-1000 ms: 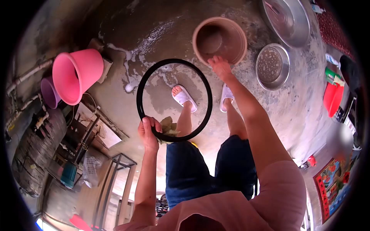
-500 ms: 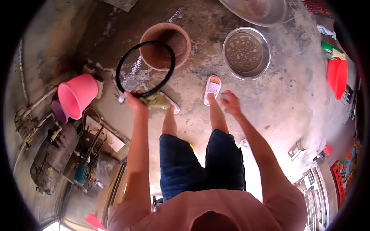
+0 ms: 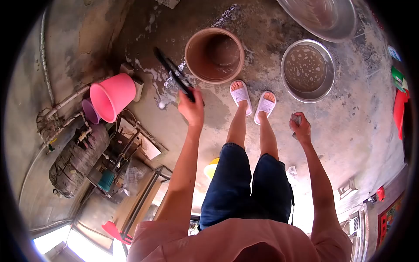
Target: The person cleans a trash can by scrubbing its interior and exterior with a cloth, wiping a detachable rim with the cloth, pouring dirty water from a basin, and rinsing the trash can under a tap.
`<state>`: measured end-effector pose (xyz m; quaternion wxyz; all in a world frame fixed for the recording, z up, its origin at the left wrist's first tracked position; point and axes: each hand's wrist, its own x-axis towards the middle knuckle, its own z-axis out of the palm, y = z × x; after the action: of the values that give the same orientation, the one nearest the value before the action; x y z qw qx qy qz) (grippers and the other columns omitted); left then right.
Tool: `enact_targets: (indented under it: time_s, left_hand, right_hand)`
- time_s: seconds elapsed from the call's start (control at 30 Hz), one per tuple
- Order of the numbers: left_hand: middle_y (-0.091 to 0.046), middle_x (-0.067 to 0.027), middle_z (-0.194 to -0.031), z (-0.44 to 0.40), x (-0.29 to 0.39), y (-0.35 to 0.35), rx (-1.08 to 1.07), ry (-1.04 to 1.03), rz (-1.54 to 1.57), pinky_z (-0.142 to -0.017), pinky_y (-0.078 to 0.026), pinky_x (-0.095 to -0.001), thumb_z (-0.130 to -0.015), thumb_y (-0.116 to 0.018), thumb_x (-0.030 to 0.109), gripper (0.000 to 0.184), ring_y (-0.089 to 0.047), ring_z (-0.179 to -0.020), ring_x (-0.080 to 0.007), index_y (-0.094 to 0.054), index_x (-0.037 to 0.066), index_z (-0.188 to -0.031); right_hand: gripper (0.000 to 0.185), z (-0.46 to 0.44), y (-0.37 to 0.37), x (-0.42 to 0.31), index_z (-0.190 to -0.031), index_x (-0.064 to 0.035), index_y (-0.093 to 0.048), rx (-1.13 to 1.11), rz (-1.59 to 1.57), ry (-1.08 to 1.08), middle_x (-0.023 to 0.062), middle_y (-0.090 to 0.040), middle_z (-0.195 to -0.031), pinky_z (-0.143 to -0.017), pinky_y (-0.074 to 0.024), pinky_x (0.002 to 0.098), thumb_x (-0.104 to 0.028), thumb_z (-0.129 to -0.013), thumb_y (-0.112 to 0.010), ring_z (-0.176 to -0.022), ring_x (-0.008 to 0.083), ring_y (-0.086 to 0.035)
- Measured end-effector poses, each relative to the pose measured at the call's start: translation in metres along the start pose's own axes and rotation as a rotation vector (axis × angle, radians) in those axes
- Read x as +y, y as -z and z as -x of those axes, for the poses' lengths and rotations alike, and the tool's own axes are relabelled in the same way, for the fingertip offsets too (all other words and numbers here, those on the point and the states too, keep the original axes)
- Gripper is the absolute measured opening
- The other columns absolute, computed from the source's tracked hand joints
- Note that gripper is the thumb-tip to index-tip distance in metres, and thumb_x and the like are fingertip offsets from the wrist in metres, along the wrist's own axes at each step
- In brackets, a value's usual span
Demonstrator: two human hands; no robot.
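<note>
A black ring (image 3: 171, 72), seen nearly edge-on, is gripped by my left hand (image 3: 191, 107) at its lower end. The fingers are wrapped round it, left of my feet and below the brown bucket (image 3: 214, 56). My right hand (image 3: 300, 127) is closed on a small greyish thing (image 3: 297, 119) that I cannot make out, to the right of my sandals. Above that hand, a metal basin (image 3: 307, 70) with murky, foamy water stands on the floor. The greenish cloth seen earlier by my left hand does not show.
A larger metal basin (image 3: 322, 18) is at the top right. Pink (image 3: 114, 97) and purple (image 3: 91, 111) buckets lie at the left, by pipes and a wrapped tank (image 3: 78, 161). Foam (image 3: 161, 105) wets the floor. A yellow object (image 3: 211, 168) is beside my leg.
The ring has turned from a full circle to nearly edge-on. My right hand has moved down and away from the brown bucket and now shows a small greyish thing. My feet have come closer together.
</note>
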<state>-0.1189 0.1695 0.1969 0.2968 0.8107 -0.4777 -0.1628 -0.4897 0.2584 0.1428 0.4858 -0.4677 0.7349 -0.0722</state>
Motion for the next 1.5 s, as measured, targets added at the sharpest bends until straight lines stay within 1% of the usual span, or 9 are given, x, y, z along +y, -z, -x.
enact_targets:
  time_s: [0.07, 0.27, 0.67, 0.77, 0.83, 0.93, 1.13, 1.37, 1.5]
  left_hand:
    - [-0.055, -0.011, -0.06, -0.008, -0.015, -0.015, -0.148, -0.242, -0.509, -0.042, -0.043, -0.0365, -0.079, -0.061, 0.038, 0.037, -0.056, -0.05, -0.0284, -0.047, 0.004, -0.079]
    - [-0.058, -0.0116, -0.06, -0.034, -0.064, -0.139, -0.559, -0.404, -0.63, -0.043, -0.047, -0.0375, -0.082, -0.049, 0.05, 0.046, -0.06, -0.055, -0.0292, -0.043, 0.005, -0.081]
    - [-0.058, -0.0136, -0.058, -0.028, -0.043, -0.137, -0.663, -0.174, -0.683, -0.043, -0.047, -0.0414, -0.082, -0.047, 0.052, 0.047, -0.06, -0.052, -0.0312, -0.042, 0.006, -0.088]
    - [-0.055, -0.008, -0.058, -0.048, -0.026, -0.071, -0.367, -0.344, -0.518, -0.042, -0.044, -0.036, -0.08, -0.062, 0.034, 0.031, -0.058, -0.049, -0.0248, -0.046, 0.007, -0.081]
    - [-0.053, -0.0068, -0.059, -0.047, -0.017, -0.039, -0.346, -0.122, -0.046, -0.044, -0.042, -0.0317, -0.082, -0.061, 0.026, 0.025, -0.053, -0.048, -0.0213, -0.046, 0.006, -0.081]
    - [-0.047, -0.0051, -0.064, -0.014, 0.063, -0.03, -0.306, -0.174, 0.432, -0.047, -0.036, -0.0239, -0.085, -0.058, 0.02, 0.023, -0.045, -0.056, -0.0136, -0.043, 0.004, -0.078]
    - [-0.047, -0.0036, -0.062, 0.124, 0.167, -0.152, -0.437, 0.307, 0.551, -0.051, -0.037, -0.0273, -0.086, -0.054, 0.021, 0.022, -0.044, -0.055, -0.013, -0.044, 0.003, -0.079]
    - [-0.064, -0.0163, -0.08, 0.164, 0.012, -0.389, -0.402, 0.693, 0.041, -0.059, -0.046, -0.0352, -0.085, -0.05, 0.036, 0.035, -0.063, -0.069, -0.0243, -0.054, 0.001, -0.084]
    - [-0.062, -0.02, -0.084, 0.169, -0.054, -0.451, -0.559, 0.425, 0.054, -0.072, -0.045, -0.0423, -0.077, -0.055, 0.044, 0.043, -0.059, -0.085, -0.0367, -0.058, 0.005, -0.096]
  right_hand:
    - [0.024, -0.003, -0.006, -0.014, -0.096, -0.0078, -0.052, -0.046, -0.025, -0.037, 0.0096, -0.058, -0.074, -0.062, -0.046, 0.032, -0.016, -0.075, -0.061, -0.064, 0.0204, -0.057]
    - [0.024, -0.013, -0.031, -0.04, -0.095, -0.0059, -0.053, -0.034, -0.082, 0.032, 0.0089, -0.058, -0.075, -0.064, -0.0464, 0.0315, -0.013, -0.074, -0.062, -0.067, 0.0204, -0.057]
    - [0.029, -0.055, -0.009, 0.043, -0.073, -0.0061, -0.059, 0.087, -0.005, -0.305, 0.0079, -0.059, -0.064, -0.057, -0.0436, 0.0326, -0.035, -0.077, -0.063, -0.057, 0.0183, -0.055]
    - [0.042, -0.089, 0.02, 0.12, -0.061, -0.0066, -0.058, 0.262, 0.062, -0.451, 0.0047, -0.056, -0.057, -0.052, -0.0408, 0.0305, -0.046, -0.072, -0.067, -0.051, 0.0148, -0.051]
    - [0.043, -0.11, 0.051, 0.149, -0.068, -0.0074, -0.057, 0.263, 0.042, -0.609, 0.0039, -0.054, -0.056, -0.053, -0.0422, 0.0303, -0.049, -0.068, -0.069, -0.053, 0.0139, -0.052]
    - [0.044, -0.148, 0.082, 0.224, -0.077, -0.0077, -0.055, 0.375, 0.121, -0.462, 0.0033, -0.053, -0.055, -0.051, -0.0421, 0.0315, -0.048, -0.067, -0.07, -0.051, 0.0143, -0.051]
    - [0.053, -0.238, 0.135, 0.264, -0.092, -0.0082, -0.052, 0.22, 0.198, -0.537, 0.0067, -0.059, -0.069, -0.058, -0.0443, 0.0349, -0.048, -0.064, -0.072, -0.062, 0.0192, -0.057]
    - [0.058, -0.335, 0.153, 0.357, -0.101, -0.0116, -0.056, 0.052, 0.3, -0.304, 0.0076, -0.063, -0.081, -0.061, -0.0474, 0.0355, -0.054, -0.064, -0.068, -0.064, 0.02, -0.061]
    - [0.053, -0.338, 0.155, 0.349, -0.102, -0.0083, -0.06, -0.133, 0.057, -0.231, 0.0068, -0.063, -0.077, -0.068, -0.0467, 0.0333, -0.048, -0.068, -0.068, -0.071, 0.0174, -0.061]
